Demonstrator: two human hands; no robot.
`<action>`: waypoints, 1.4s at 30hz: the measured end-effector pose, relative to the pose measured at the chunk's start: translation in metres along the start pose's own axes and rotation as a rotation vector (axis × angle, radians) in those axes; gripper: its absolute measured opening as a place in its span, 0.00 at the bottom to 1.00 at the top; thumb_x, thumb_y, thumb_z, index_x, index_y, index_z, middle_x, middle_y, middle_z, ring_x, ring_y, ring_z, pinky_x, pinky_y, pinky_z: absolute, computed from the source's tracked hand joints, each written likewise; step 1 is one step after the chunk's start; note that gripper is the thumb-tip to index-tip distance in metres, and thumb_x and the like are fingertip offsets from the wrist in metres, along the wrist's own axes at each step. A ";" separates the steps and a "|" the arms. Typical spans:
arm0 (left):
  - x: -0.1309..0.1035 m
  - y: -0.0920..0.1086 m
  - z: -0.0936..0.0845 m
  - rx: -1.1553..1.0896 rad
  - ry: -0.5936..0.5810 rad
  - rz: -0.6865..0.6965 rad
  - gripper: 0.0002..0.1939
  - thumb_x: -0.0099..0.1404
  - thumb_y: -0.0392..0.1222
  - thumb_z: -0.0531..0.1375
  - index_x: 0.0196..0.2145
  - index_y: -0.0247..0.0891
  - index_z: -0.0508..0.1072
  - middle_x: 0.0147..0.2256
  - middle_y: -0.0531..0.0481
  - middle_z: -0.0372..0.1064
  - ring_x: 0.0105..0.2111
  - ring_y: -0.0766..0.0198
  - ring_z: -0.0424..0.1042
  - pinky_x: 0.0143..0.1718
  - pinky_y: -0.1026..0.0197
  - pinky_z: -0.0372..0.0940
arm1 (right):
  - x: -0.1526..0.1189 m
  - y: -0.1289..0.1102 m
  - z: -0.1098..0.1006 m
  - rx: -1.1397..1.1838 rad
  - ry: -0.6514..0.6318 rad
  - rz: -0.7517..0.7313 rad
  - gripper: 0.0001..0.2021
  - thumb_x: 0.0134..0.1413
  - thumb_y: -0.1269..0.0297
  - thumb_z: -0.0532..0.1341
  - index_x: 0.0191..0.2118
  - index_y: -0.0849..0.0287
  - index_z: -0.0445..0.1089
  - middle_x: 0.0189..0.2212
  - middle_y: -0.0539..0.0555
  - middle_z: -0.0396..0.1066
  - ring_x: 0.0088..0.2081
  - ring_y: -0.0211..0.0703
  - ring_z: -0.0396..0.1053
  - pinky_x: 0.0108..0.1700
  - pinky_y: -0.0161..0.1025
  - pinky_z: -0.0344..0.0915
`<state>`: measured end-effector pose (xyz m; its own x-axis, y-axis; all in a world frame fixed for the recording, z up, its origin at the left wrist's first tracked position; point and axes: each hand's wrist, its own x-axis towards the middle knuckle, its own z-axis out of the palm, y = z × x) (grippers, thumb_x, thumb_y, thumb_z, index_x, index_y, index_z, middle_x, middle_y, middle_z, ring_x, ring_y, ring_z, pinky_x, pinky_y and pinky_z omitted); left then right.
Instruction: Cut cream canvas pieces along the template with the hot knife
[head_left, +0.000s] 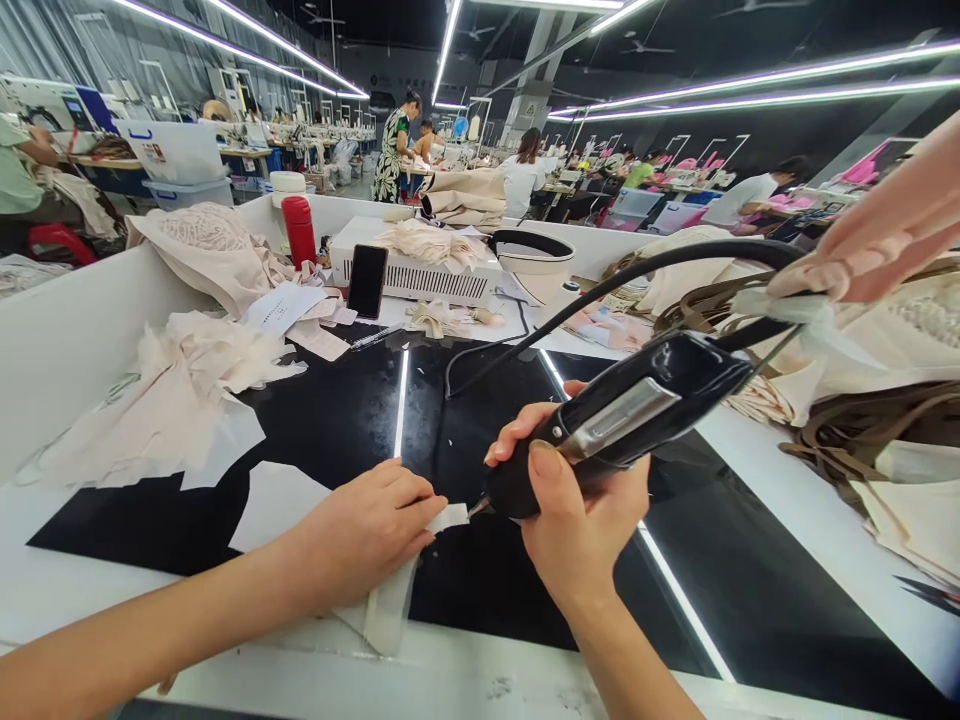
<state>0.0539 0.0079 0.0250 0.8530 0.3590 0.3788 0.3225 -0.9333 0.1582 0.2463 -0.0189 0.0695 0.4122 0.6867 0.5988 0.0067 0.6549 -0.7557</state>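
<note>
My right hand (574, 510) is wrapped round a black corded handheld tool (622, 410) with a metal lever on its side. Its thin metal tip points down to the left and meets, or nearly meets, the end of a small white strip (450, 517). That strip sticks out from the closed fingers of my left hand (382, 525), which rests low over the black mat (480, 580). Under my left hand lie a white sheet (277, 500) and a clear strip (391, 605). What my left palm covers is hidden.
Another person's hand (862, 240) reaches in at upper right beside the tool's cord (645, 265). Pale fabric pieces (180, 390) lie at left, brown straps (847, 430) and scissors (930, 592) at right. Behind stand a phone (367, 282), a vented white box (420, 265) and a red bottle (298, 232).
</note>
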 end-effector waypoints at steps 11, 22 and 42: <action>-0.027 -0.006 -0.006 0.109 -0.012 -0.043 0.18 0.73 0.28 0.58 0.60 0.27 0.68 0.51 0.39 0.74 0.53 0.52 0.74 0.56 0.49 0.75 | -0.012 -0.015 -0.005 -0.058 0.081 -0.012 0.20 0.55 0.68 0.73 0.51 0.50 0.69 0.32 0.45 0.77 0.25 0.37 0.73 0.28 0.37 0.74; 0.009 0.019 0.004 -0.043 0.070 0.052 0.15 0.74 0.24 0.53 0.55 0.29 0.69 0.52 0.39 0.72 0.54 0.56 0.73 0.56 0.58 0.73 | -0.019 -0.023 0.005 -0.087 0.176 -0.027 0.18 0.50 0.73 0.72 0.45 0.52 0.69 0.30 0.43 0.77 0.26 0.37 0.74 0.29 0.37 0.75; 0.001 0.026 0.035 0.040 0.080 0.049 0.09 0.79 0.35 0.53 0.53 0.34 0.71 0.41 0.44 0.71 0.39 0.55 0.73 0.38 0.55 0.74 | -0.021 -0.028 0.006 -0.062 0.188 0.023 0.18 0.51 0.71 0.72 0.46 0.52 0.69 0.30 0.43 0.77 0.25 0.37 0.73 0.29 0.37 0.74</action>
<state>0.0773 -0.0164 -0.0026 0.8332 0.3111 0.4571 0.2983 -0.9490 0.1021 0.2324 -0.0500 0.0795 0.5755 0.6266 0.5256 0.0492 0.6150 -0.7870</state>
